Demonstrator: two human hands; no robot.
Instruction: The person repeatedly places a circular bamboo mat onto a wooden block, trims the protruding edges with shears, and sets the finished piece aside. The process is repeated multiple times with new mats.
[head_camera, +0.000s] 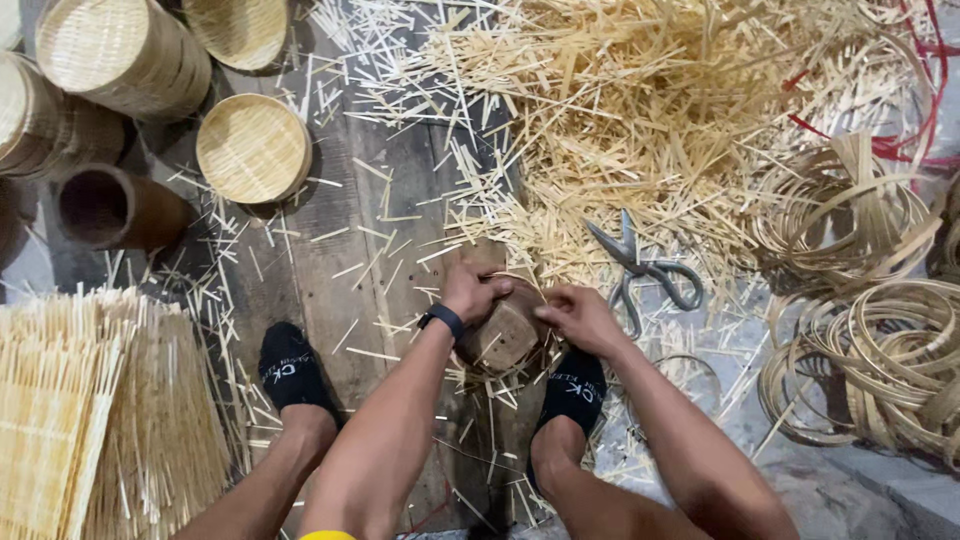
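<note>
While both feet in black socks brace against the plank floor (330, 230), the left hand (472, 292) curls its fingers over the top of a round wooden block (503, 335), gripping it. Right hand (580, 318) clamps the block's other side, thumb pressed to a thin bamboo hoop around its rim. That block sits between the feet, right in front of the knees. Scissors (640, 270) lie just beyond on scattered bamboo splints (620, 100). Woven round baskets (253, 148) stack at far left, coiled bamboo strips (880, 340) at right.
</note>
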